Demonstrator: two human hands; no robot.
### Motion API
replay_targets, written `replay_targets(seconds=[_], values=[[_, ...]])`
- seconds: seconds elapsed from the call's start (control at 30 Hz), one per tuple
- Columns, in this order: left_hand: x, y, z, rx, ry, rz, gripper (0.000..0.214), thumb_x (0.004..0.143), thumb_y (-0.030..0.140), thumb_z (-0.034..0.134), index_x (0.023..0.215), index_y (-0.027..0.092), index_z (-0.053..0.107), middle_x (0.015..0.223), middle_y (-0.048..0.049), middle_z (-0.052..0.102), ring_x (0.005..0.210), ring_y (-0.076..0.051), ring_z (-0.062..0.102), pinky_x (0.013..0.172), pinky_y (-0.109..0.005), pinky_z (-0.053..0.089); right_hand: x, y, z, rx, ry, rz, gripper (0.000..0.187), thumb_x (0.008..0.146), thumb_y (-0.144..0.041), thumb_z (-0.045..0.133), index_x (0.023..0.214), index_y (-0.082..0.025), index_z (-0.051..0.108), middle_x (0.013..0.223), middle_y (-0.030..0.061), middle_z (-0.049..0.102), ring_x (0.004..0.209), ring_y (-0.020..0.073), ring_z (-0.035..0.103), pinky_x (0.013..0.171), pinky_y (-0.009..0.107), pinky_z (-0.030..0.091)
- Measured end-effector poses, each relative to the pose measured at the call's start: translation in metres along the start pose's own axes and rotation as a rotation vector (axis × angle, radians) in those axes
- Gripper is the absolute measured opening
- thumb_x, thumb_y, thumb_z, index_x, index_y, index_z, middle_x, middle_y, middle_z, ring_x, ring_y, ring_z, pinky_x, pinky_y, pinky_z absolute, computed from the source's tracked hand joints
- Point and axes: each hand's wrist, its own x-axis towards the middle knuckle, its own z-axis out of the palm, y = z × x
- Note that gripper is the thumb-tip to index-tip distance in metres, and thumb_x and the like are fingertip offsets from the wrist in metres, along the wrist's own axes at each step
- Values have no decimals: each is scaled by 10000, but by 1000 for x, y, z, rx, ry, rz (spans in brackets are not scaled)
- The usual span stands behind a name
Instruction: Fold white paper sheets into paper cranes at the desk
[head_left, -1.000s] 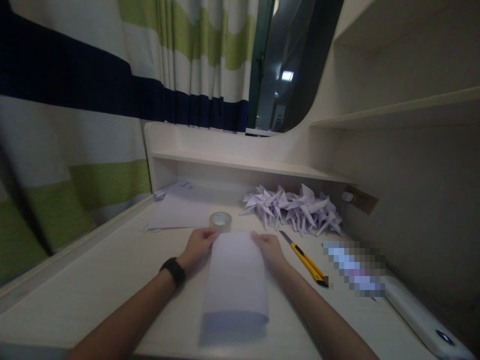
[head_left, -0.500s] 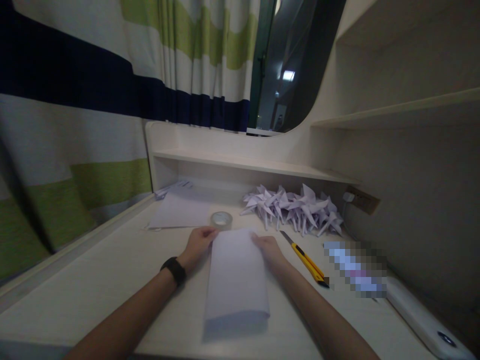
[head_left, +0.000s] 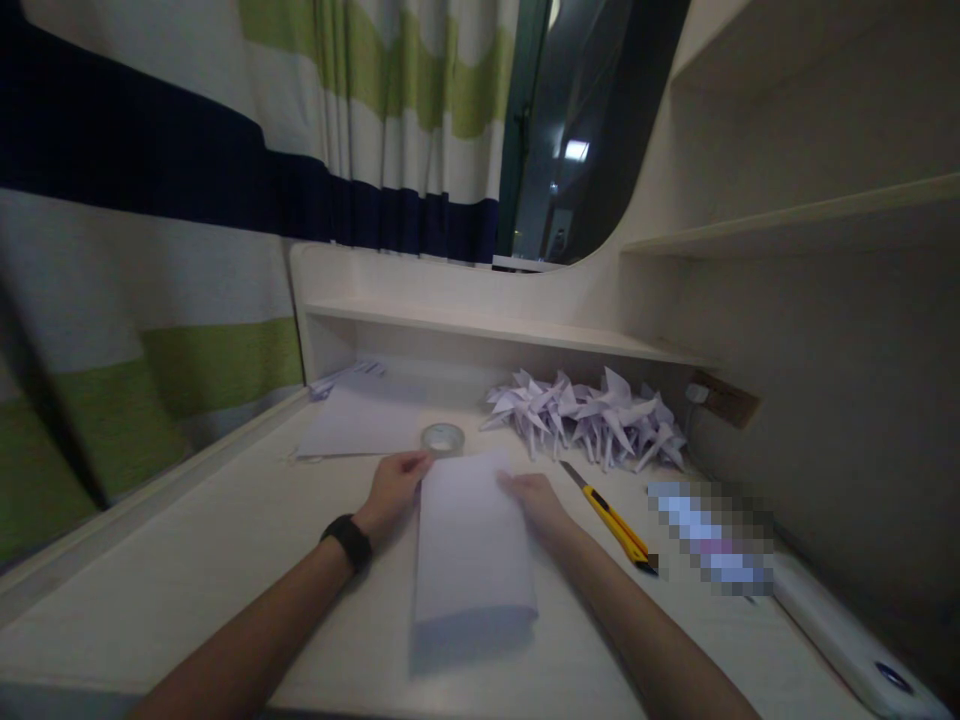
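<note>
A folded sheet of white paper (head_left: pixel 474 545) is held between my two hands, its near end raised a little above the desk with a shadow beneath. My left hand (head_left: pixel 395 490), with a black band on the wrist, pinches the paper's far left corner. On the far right edge, my right hand (head_left: pixel 536 500) grips the same paper with thumb and fingers closed. Just beyond the paper lies a roll of clear tape (head_left: pixel 442 437). A yellow utility knife (head_left: pixel 616 525) with its blade out rests to the right of my right hand.
White paper pinwheels (head_left: pixel 592 410) are heaped at the back right. A stack of white sheets (head_left: pixel 364 415) lies at the back left. On the right are a blurred-out device (head_left: pixel 709 535) and a long white object (head_left: pixel 847 630). A low shelf (head_left: pixel 480 322) runs along the back.
The paper has shifted slightly, its near end moving a little away from me and its far edge tilting up. Both hands keep their hold almost in place.
</note>
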Motion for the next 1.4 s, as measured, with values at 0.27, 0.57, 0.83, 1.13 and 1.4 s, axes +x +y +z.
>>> replay_targets(seconds=[0.27,0.57,0.83,1.13,1.4], values=[[-2,3,0,-5,29,-8,345,638,428,706,742,101,743,700,-105,718,669,-228,616,554,-274,429,-5,-4,1,-12,6,-9,530,608,-631,722,535,-116,618,487,36,599,423,108,469,446,236,308],[3,-1,-3,80,60,68,348,696,421,666,796,99,753,757,-113,730,686,-221,621,598,-287,444,-6,-5,3,-9,-29,39,506,599,-610,738,541,-122,615,496,44,612,422,123,501,440,241,322],[8,-7,-6,73,86,70,395,726,442,643,862,87,747,836,-139,735,719,-222,627,623,-298,456,-4,-3,2,-54,-33,-4,552,600,-658,709,568,-113,628,512,40,615,435,116,482,460,245,316],[6,-1,-6,7,134,39,364,674,433,690,791,93,743,775,-115,729,659,-188,611,590,-269,443,-4,-3,2,-24,18,-22,502,602,-604,728,578,-107,659,551,62,644,470,142,525,503,269,362],[6,-1,-8,32,139,20,355,689,418,673,818,95,745,808,-122,731,684,-197,613,608,-282,454,-3,-3,1,-20,-39,12,499,637,-605,714,603,-112,648,501,45,616,465,131,512,488,249,356]])
